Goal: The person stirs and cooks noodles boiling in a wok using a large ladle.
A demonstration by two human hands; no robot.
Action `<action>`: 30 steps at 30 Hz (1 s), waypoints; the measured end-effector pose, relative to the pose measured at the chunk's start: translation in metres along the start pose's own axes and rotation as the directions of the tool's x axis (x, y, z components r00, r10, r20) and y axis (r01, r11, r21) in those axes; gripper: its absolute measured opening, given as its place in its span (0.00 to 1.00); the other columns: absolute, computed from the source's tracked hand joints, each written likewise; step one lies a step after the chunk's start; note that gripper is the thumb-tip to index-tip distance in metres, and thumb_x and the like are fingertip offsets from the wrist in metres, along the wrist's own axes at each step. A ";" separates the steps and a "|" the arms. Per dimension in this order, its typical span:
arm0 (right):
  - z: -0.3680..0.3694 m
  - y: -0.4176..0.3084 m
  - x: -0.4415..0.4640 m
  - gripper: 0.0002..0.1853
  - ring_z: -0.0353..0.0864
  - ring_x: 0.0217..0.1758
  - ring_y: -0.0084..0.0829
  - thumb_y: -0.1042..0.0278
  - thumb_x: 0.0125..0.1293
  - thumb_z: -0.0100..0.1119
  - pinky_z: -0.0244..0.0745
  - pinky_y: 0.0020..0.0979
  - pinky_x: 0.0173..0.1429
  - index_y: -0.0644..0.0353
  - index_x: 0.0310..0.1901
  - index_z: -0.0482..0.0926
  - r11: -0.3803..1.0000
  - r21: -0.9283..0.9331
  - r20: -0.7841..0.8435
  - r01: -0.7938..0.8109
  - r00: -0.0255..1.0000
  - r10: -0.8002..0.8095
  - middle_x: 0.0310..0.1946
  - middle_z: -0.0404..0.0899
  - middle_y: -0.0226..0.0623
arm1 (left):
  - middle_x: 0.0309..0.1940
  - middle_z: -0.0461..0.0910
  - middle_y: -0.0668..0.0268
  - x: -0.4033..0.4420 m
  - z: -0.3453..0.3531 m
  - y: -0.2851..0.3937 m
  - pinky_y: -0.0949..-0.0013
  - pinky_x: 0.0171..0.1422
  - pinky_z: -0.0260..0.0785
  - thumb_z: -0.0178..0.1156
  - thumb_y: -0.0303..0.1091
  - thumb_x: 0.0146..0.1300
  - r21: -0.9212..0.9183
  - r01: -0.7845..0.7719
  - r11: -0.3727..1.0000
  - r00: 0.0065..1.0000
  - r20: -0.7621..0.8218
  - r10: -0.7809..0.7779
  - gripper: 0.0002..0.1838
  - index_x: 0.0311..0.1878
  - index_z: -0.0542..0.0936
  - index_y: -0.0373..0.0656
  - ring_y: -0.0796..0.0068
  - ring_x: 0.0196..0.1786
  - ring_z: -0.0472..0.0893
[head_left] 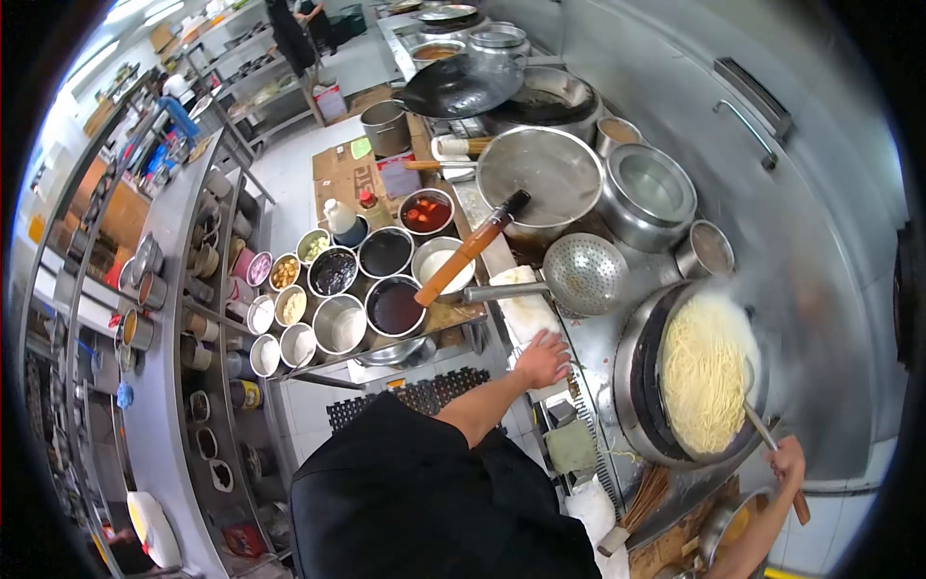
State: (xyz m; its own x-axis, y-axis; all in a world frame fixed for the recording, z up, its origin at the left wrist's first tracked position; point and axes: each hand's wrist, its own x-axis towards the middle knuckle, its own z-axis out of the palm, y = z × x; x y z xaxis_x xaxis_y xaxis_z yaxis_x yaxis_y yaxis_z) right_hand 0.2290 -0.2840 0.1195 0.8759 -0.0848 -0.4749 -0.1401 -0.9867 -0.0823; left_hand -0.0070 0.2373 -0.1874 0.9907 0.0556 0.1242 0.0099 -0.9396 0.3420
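Observation:
Steam rises off a heap of pale yellow noodles (707, 372) in the wok (641, 386) on the right-hand burner. My right hand (787, 461) is wrapped round the wooden-ended handle of a metal utensil (759, 425), whose far end reaches the edge of the noodles. My left hand (542, 360) is at the counter's front edge, beside a white cloth (526, 311), with fingers partly spread and nothing visible in it. Above it, a perforated ladle (585, 274) lies with its handle pointing left.
Left of the counter stand several metal containers of sauces and seasonings (395, 305). A wooden-handled tool (473, 249) slants across them towards a large pan (540, 176). A bamboo brush (641, 502) lies below the wok. Shelving stands at left; people (178, 89) are in the background.

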 end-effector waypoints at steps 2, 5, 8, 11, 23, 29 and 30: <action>-0.014 -0.001 -0.005 0.12 0.68 0.08 0.30 0.80 0.50 0.67 0.56 0.35 0.11 0.67 0.16 0.73 0.999 0.026 0.034 -0.021 0.999 0.020 0.09 0.67 0.36 | 0.61 0.76 0.67 0.000 0.001 0.000 0.46 0.80 0.45 0.53 0.51 0.67 -0.015 0.011 1.000 1.000 -0.018 -0.011 0.19 0.51 0.83 0.51 0.62 0.73 0.64; -0.034 -0.004 -0.013 0.11 0.68 0.09 0.28 0.85 0.46 0.63 0.55 0.35 0.11 0.67 0.14 0.71 0.998 -0.057 0.006 -0.004 1.000 0.004 0.08 0.67 0.37 | 0.60 0.76 0.66 -0.001 -0.002 0.001 0.46 0.80 0.44 0.53 0.51 0.67 -0.033 0.015 0.999 0.999 -0.032 -0.016 0.19 0.50 0.83 0.51 0.62 0.73 0.64; -0.043 0.009 -0.007 0.09 0.70 0.11 0.27 0.84 0.40 0.64 0.57 0.35 0.13 0.69 0.15 0.72 0.996 -0.058 -0.106 0.063 0.992 -0.069 0.09 0.67 0.37 | 0.61 0.75 0.66 -0.001 -0.002 0.001 0.47 0.81 0.42 0.53 0.52 0.66 -0.054 0.009 0.999 1.000 -0.006 -0.009 0.19 0.50 0.83 0.51 0.61 0.74 0.62; -0.047 0.038 0.011 0.13 0.80 0.28 0.47 0.78 0.44 0.71 0.72 0.43 0.30 0.72 0.24 0.73 0.926 -0.319 -0.227 0.203 0.932 -0.282 0.26 0.76 0.52 | 0.60 0.76 0.65 -0.002 -0.003 0.001 0.46 0.80 0.44 0.53 0.50 0.67 -0.029 -0.004 1.000 0.999 -0.033 0.003 0.18 0.48 0.83 0.50 0.61 0.74 0.63; -0.078 0.033 -0.035 0.26 0.72 0.57 0.55 0.65 0.53 0.65 0.68 0.48 0.62 0.64 0.55 0.76 0.744 -0.569 -0.172 0.350 0.834 -0.524 0.51 0.76 0.53 | 0.60 0.76 0.56 -0.001 0.038 -0.018 0.45 0.79 0.45 0.58 0.53 0.61 -0.083 0.019 0.996 0.991 -0.129 -0.030 0.24 0.51 0.82 0.45 0.52 0.69 0.66; -0.053 -0.071 -0.111 0.13 0.84 0.41 0.46 0.68 0.63 0.54 0.77 0.50 0.41 0.47 0.50 0.75 0.716 -0.692 -0.578 -0.090 0.664 -0.475 0.33 0.83 0.39 | 0.59 0.77 0.66 -0.001 0.007 -0.007 0.42 0.77 0.47 0.60 0.48 0.62 0.004 -0.039 0.999 0.995 -0.090 0.039 0.18 0.53 0.82 0.53 0.59 0.71 0.66; -0.051 -0.065 -0.095 0.12 0.84 0.40 0.44 0.69 0.62 0.54 0.76 0.48 0.40 0.48 0.48 0.75 0.703 -0.701 -0.609 -0.123 0.616 -0.500 0.31 0.82 0.36 | 0.58 0.78 0.67 0.001 0.003 -0.004 0.43 0.77 0.47 0.60 0.46 0.62 -0.006 -0.045 0.999 0.993 -0.108 0.044 0.17 0.52 0.83 0.54 0.59 0.70 0.67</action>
State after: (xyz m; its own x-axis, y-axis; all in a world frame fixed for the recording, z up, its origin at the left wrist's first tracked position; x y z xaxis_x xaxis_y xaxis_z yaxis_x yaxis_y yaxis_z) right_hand 0.1786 -0.2193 0.2150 0.8905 0.3566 0.2825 0.1174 -0.7801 0.6146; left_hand -0.0057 0.2399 -0.1918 0.9698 0.0501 0.2388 -0.0356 -0.9392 0.3416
